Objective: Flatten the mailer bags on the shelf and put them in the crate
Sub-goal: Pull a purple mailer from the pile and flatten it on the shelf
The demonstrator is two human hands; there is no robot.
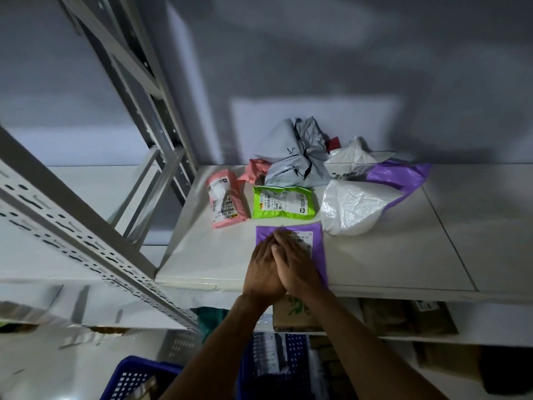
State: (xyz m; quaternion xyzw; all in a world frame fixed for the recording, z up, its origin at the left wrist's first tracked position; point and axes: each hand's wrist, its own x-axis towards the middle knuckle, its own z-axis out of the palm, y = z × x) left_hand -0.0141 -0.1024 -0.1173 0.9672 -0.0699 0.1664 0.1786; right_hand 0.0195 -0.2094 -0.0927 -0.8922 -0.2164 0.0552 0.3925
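Blue crate (130,379) at the bottom edge, below the shelf level, its perforated wall in view; contents too dark to make out. Both bare forearms reach up from it to the white shelf (403,255). Left hand (263,271) and right hand (298,267) lie flat, fingers straight, gripping nothing, pressing down side by side on a purple mailer (319,256) at the shelf's front edge; right fingers overlap the left ones. Mailer lies flat, white printed label partly showing beyond the fingertips. Just behind it: a green mailer (282,202), label up, fairly flat. Left of that, a pink mailer (227,202), also labelled. Further back, a crumpled grey mailer (291,157) heaped up, a second scrunched pink bag (256,168) against its left side. To the right, a puffy white bag (349,209) and behind it a purple-and-white bag (401,174), both wrinkled. Cardboard boxes (291,314) on the tier beneath. Grey slotted upright (86,235) crosses the left side.
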